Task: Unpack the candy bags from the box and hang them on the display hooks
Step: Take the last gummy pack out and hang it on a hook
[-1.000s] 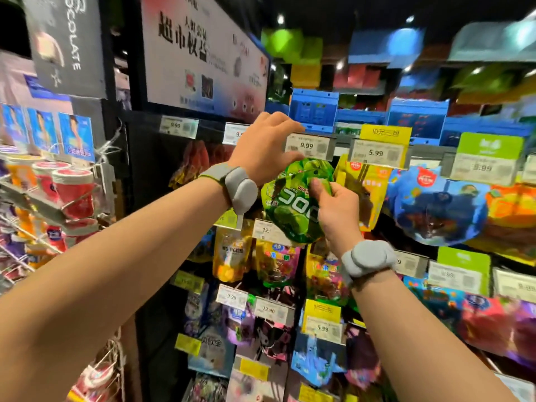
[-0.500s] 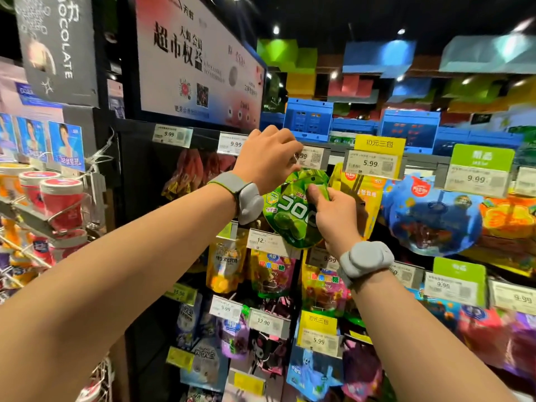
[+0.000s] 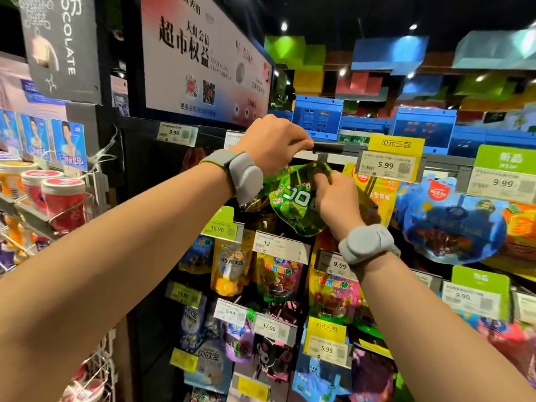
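Fingers of our right hand pinch the top edge of a glossy green plastic candy bag, raised before the top row of hooks. Our left hand curls around a dark flipped-up price-tag holder just above it. Yellow candy bags hang just beside.

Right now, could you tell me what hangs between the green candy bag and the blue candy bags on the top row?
A yellow candy bag hangs between the green candy bag and the blue candy bags, seen in the head view.
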A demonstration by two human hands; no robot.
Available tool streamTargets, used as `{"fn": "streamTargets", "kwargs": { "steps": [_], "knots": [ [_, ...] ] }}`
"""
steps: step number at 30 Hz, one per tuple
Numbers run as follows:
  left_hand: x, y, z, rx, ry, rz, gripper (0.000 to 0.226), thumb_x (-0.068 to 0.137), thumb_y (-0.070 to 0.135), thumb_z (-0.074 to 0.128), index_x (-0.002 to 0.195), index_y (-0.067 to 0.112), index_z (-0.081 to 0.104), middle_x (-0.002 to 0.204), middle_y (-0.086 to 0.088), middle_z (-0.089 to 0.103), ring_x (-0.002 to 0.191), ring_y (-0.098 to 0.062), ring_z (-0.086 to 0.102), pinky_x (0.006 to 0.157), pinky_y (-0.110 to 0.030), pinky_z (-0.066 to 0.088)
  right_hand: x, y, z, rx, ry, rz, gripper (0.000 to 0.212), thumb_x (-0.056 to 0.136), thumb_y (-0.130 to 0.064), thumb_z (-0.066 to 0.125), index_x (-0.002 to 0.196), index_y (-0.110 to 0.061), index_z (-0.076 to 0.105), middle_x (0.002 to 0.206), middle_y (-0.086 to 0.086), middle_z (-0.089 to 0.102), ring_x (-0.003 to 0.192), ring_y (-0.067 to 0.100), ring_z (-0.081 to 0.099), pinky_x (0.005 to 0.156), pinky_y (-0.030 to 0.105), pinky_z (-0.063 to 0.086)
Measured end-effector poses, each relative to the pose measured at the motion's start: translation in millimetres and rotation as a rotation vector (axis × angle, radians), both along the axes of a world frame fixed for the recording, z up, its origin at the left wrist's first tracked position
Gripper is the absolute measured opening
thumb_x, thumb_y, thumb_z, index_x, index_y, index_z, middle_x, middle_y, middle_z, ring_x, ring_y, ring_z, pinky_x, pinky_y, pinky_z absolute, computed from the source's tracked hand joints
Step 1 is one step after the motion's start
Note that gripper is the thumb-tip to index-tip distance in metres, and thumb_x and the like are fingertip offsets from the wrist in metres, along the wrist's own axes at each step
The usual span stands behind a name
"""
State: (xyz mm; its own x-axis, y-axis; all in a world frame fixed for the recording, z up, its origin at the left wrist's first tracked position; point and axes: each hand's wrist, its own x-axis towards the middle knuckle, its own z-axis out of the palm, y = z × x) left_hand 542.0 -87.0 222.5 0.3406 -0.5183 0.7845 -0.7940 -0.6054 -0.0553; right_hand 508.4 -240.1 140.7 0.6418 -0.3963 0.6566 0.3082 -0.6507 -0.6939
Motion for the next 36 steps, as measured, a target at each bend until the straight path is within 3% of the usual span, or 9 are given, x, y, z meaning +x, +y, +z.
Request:
{"fn": "streamTargets", "kwargs": {
  "steps": [4,8,14,19,22,24,27,32,36],
  "knots": [
    [0,2,4,-0.001,0.037,-0.007,0.031,0.098,0.044,0.051,0.112,0.029,0.073,0.098,0.004,0.074,0.077,-0.012,0.057,0.084,-0.039,0.052,5,-4,12,-0.053,0.05,-0.047,0.028,0.098,-0.018,0.047,0.083,0.001,0.061,0.084,0.022,0.064,0.081,0.04,0.061,0.072,0.05,0.051],
    [-3,2,4,0.007,0.045,-0.011,0.031,0.098,0.044,0.051,0.114,0.028,0.072,0.101,0.006,0.074,0.078,-0.01,0.056,0.083,-0.034,0.05,7,-2,17,-0.077,0.095,-0.104,0.029,0.097,-0.019,0.049,0.076,-0.002,0.059,0.08,0.019,0.06,0.077,0.035,0.056,0.063,0.038,0.039],
    [-4,2,1,0.004,0.062,-0.008,0.031,0.098,0.045,0.051,0.112,0.028,0.073,0.102,0.006,0.074,0.089,-0.017,0.065,0.085,-0.04,0.052,9,2,14,0.0,0.117,-0.122,0.04,0.096,-0.02,0.05,0.057,-0.01,0.046,0.06,0.009,0.049,0.066,0.031,0.049,0.054,0.034,0.03],
    [-1,3,-1,-0.003,0.061,0.008,0.031,0.098,0.046,0.05,0.112,0.03,0.073,0.104,0.007,0.074,0.094,-0.02,0.066,0.086,-0.042,0.052,14,4,13,0.101,0.144,-0.128,0.029,0.093,-0.02,0.053,0.067,-0.009,0.059,0.076,0.018,0.063,0.076,0.036,0.061,0.066,0.044,0.048],
    [0,2,-6,-0.023,0.049,0.002,0.03,0.098,0.047,0.05,0.112,0.032,0.073,0.105,0.008,0.074,0.097,-0.019,0.067,0.086,-0.041,0.052,14,0,11,0.117,0.188,-0.149,0.023,0.095,-0.025,0.056,0.081,-0.008,0.063,0.085,0.016,0.064,0.079,0.033,0.059,0.065,0.035,0.042],
    [2,4,-11,-0.031,0.044,-0.004,0.031,0.097,0.048,0.05,0.113,0.034,0.072,0.108,0.01,0.073,0.1,-0.019,0.067,0.086,-0.04,0.052,10,-3,5,0.109,0.187,-0.162,0.025,0.093,-0.02,0.057,0.071,-0.011,0.057,0.072,0.011,0.058,0.067,0.03,0.052,0.058,0.03,0.037],
    [5,5,-19,-0.014,-0.02,0.003,0.035,0.095,0.054,0.047,0.115,0.037,0.07,0.112,0.009,0.072,0.104,-0.023,0.066,0.085,-0.042,0.053,-3,-6,-6,0.033,0.153,-0.175,0.037,0.089,-0.016,0.059,0.056,-0.014,0.042,0.055,0.003,0.041,0.057,0.025,0.034,0.054,0.033,0.025],
    [4,3,-41,-0.041,-0.027,-0.057,0.048,0.092,0.058,0.04,0.098,0.021,0.069,0.102,-0.005,0.072,0.11,-0.028,0.062,0.082,-0.045,0.052,-21,-5,-28,-0.067,0.127,-0.257,0.048,0.094,-0.038,0.062,0.058,-0.013,0.043,0.057,0.003,0.043,0.058,0.025,0.037,0.057,0.039,0.017],
    [1,1,-67,-0.1,0.007,-0.126,0.041,0.097,0.046,0.048,0.125,0.022,0.065,0.127,-0.002,0.065,0.129,-0.021,0.05,0.098,-0.041,0.046,-32,-4,-46,-0.004,0.074,-0.264,0.031,0.091,-0.045,0.066,0.082,-0.015,0.07,0.077,-0.002,0.065,0.078,0.019,0.058,0.069,0.028,0.038]
  ]
}}
